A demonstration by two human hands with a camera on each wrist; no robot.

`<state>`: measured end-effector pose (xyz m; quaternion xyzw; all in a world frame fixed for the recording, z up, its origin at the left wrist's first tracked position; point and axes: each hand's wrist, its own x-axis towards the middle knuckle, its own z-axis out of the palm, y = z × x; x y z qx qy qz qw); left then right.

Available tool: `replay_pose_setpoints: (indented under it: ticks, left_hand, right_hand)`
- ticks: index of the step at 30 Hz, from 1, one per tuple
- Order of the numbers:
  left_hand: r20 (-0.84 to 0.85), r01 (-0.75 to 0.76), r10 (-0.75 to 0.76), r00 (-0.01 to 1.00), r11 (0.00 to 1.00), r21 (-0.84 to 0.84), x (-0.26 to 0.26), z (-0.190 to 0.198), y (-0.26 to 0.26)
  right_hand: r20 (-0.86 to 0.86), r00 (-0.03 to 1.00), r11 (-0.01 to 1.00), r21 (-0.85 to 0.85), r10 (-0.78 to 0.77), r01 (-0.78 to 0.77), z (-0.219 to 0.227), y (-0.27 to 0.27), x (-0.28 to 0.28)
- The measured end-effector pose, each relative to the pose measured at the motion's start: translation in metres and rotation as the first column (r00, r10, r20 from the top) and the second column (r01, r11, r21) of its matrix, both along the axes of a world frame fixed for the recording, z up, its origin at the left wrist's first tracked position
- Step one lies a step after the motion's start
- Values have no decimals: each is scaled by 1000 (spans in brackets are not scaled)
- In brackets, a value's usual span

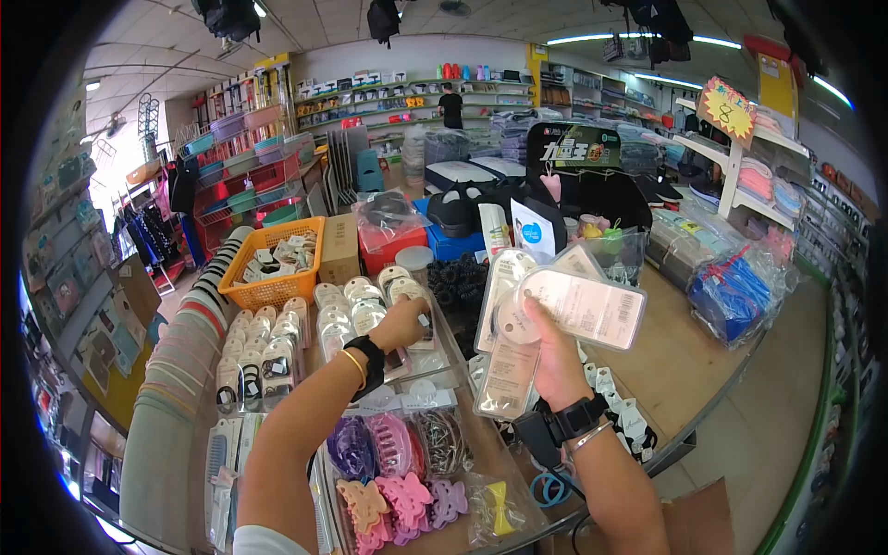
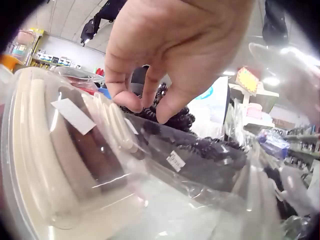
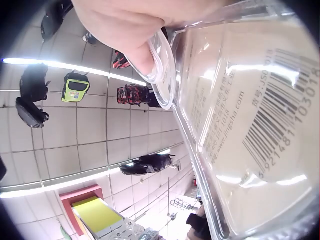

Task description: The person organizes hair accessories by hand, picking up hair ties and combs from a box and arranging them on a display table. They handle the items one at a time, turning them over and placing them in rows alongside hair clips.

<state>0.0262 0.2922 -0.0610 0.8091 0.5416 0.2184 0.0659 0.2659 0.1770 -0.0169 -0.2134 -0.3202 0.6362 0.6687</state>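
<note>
My right hand (image 1: 560, 365) holds up several clear plastic packs (image 1: 592, 305) fanned out, the thumb pressing their rounded ends. Printed backing cards show through, and the right wrist view has a barcode on one pack (image 3: 240, 120) close up. My left hand (image 1: 400, 326) is over rows of clear packs of hair ties on the table. In the left wrist view its fingers (image 2: 125, 95) bend downward with a gap to the thumb, and nothing shows between them. Below that hand stand a pack with beige and brown bands (image 2: 65, 145) and dark ones with white labels.
An orange basket (image 1: 273, 264) of small packs stands behind the rows. Bagged hair claws (image 1: 393, 444) lie at the table's front. Black caps (image 1: 451, 213) and boxes are stacked at the back, with a bagged blue item (image 1: 735, 291) at the right. A person (image 1: 450, 108) stands by far shelves.
</note>
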Motion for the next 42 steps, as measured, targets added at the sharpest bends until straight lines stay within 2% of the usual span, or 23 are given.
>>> replay_pose_setpoints:
  ticks: [2,4,5,7,8,10,11,12,14,15,16,17,21,23,25,27,29,30,32,36,38,40,42]
  left_hand:
    - [-21,23,-23,1000,1000,-2,3,6,-2]
    - [222,187,-189,957,982,28,10,34,-17]
    - [222,190,-192,956,981,28,16,49,-29]
    - [256,299,-370,893,913,276,27,81,-56]
    - [255,298,-369,894,914,275,30,92,-63]
    - [13,435,-540,841,692,577,32,113,-76]
    - [-108,503,-559,822,625,597,34,121,-84]
    - [-228,571,-566,792,555,605,37,130,-93]
    - [-594,767,-486,642,390,510,57,163,-133]
    - [-592,764,-484,645,392,513,62,163,-133]
    - [-662,816,-476,579,340,468,65,161,-131]
    - [-727,862,-463,507,289,417,67,159,-129]
    - [-829,867,-311,464,351,354,65,162,-116]
    - [-796,864,-356,489,323,387,57,167,-110]
    - [-682,783,-401,612,428,451,49,167,-106]
    - [-648,750,-388,655,435,497,45,163,-104]
    - [-517,600,-316,796,526,602,43,155,-103]
    - [-439,548,-329,836,543,636,45,152,-102]
    - [-368,488,-320,873,565,666,46,145,-99]
    - [-204,337,-278,939,614,713,48,139,-100]
    - [-132,292,-285,949,644,708,47,138,-98]
    - [-58,247,-290,955,673,698,45,138,-91]
    - [189,35,-212,959,748,663,38,135,-77]
  right_hand:
    - [14,1000,1000,-3,-8,8,0,1,0]
    - [81,996,999,2,42,-42,-4,3,0]
    - [81,996,999,2,39,-39,-5,3,0]
    - [203,964,983,37,171,-182,-6,2,-1]
    - [202,964,982,37,172,-183,-6,0,-1]
    - [394,884,965,-24,251,-263,-2,-6,-3]
    - [395,883,964,-24,254,-266,-2,-8,-4]
    - [425,848,942,-34,316,-334,-2,-9,-5]
    - [461,803,914,-46,377,-403,1,-14,-8]
    - [559,743,911,-60,369,-407,4,-19,-8]
    - [649,672,909,-75,357,-410,6,-22,-8]
    - [652,668,907,-76,359,-413,4,-21,-9]
    - [626,701,882,42,343,-469,7,-21,-9]
    - [615,711,880,58,342,-472,9,-21,-7]
    - [521,763,888,24,382,-460,6,-16,-4]
    - [495,794,902,46,353,-429,-2,-9,-3]
    - [347,824,880,-9,448,-475,-4,-5,-1]
    - [347,824,879,-8,449,-476,-4,-5,-1]
    - [283,878,899,95,387,-427,-4,-5,-1]
    - [255,880,894,102,401,-437,-5,-4,-2]
    - [410,843,899,110,347,-424,-7,-3,-2]
    - [440,841,915,94,314,-391,-5,-5,-6]
    - [468,837,930,78,284,-359,-6,-4,-7]
